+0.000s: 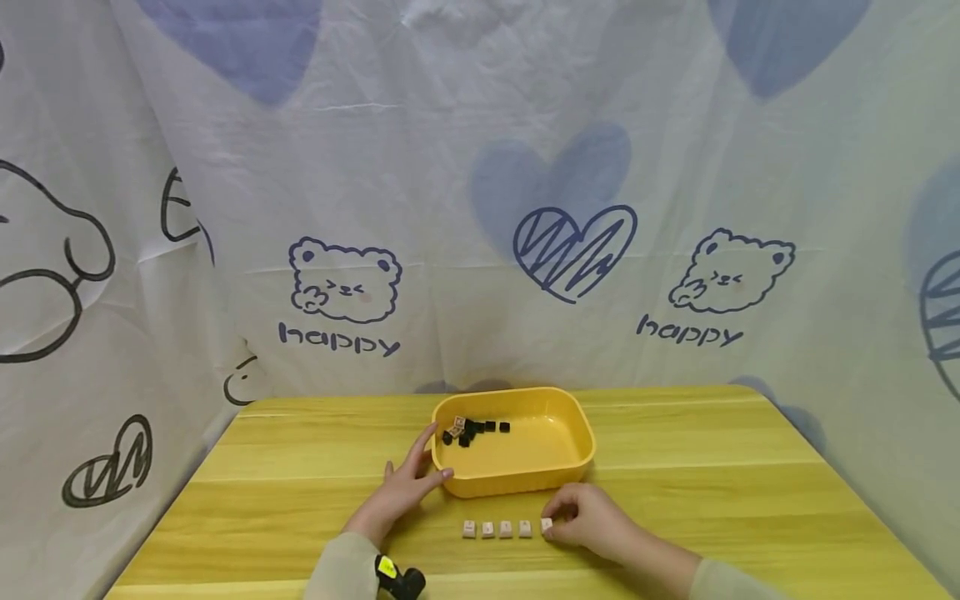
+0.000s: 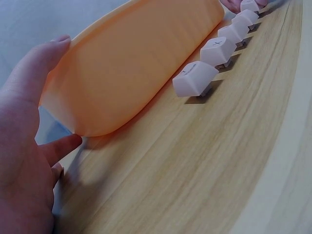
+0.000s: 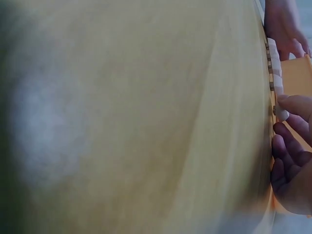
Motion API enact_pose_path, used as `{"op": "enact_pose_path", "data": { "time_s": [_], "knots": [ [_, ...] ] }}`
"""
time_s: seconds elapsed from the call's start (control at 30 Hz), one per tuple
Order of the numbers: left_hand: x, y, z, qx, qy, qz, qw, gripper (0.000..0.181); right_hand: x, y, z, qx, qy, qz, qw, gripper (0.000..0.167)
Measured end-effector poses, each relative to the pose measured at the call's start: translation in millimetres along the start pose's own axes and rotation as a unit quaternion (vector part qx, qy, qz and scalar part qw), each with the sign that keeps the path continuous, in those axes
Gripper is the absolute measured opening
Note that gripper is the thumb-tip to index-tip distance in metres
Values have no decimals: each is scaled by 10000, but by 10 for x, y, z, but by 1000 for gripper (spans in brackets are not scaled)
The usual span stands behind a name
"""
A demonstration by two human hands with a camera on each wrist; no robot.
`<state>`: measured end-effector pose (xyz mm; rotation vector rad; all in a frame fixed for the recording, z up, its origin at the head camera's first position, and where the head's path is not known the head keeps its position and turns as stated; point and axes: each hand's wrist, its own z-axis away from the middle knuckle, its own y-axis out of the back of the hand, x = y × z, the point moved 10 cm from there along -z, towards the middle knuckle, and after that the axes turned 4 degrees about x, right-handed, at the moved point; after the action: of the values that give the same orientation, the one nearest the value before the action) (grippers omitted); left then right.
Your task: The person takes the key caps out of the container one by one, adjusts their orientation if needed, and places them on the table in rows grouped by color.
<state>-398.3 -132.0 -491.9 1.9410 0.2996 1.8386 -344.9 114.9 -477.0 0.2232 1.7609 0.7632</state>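
Observation:
A row of several white keycaps (image 1: 506, 529) stands on the wooden table in front of a yellow plastic basin (image 1: 517, 483). At the row's right end my right hand (image 1: 592, 521) pinches the last white keycap (image 1: 547, 524) between thumb and fingertips, at table level. My left hand (image 1: 401, 492) holds the basin's left end, its thumb on the near rim and another finger at the left side. In the left wrist view, dark marks show on the nearest keycap (image 2: 195, 79). Black keycaps (image 1: 472, 429) and a few pale ones lie inside the basin, towards its left.
The wooden table (image 1: 697, 467) reaches back to a white cloth (image 1: 450, 208) printed with hearts and bears, which also hangs at both sides. A black strap device with a yellow label (image 1: 397, 577) sits at my left wrist.

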Motion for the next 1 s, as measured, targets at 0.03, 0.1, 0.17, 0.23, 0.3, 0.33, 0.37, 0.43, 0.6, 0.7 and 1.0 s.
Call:
{"op": "enact_pose_path", "data": {
  "time_s": [0.03,0.1,0.17,0.23,0.3,0.33,0.37,0.43,0.6,0.7,1.0],
  "knots": [
    [-3,1,-1,4,-2,-1,10000,81,4,1,0,31,7,45,10000,17],
    [-4,-4,-3,-3,-10,0,10000,81,9,-3,-2,46,15,72,10000,17],
    [-5,-7,-5,-4,-21,-1,10000,81,8,-7,0,42,23,68,10000,17],
    [-6,-14,-9,-13,-30,-11,10000,80,5,-9,2,33,1,36,10000,16],
    [-12,-18,-9,-16,-10,-24,10000,80,11,-15,3,9,-62,2,10000,16],
    [-15,-20,-11,-14,-5,-30,10000,80,15,-17,2,-2,-96,-9,10000,16],
    [-19,-20,-11,-14,3,-30,10000,80,20,-22,1,-20,-133,-3,9999,15],
    [-24,-22,-16,-5,4,-32,10000,81,31,-31,-1,-58,-180,-7,9998,15],
    [-38,-23,-26,15,23,-14,10000,80,46,-45,-7,-123,-188,-17,9997,14],
    [-38,-19,-28,28,28,-25,10000,80,48,-43,-10,-147,-180,-41,9997,15],
    [-30,-7,-23,7,-46,-67,10000,80,-159,113,0,115,58,-176,9998,21]
  ]
}}
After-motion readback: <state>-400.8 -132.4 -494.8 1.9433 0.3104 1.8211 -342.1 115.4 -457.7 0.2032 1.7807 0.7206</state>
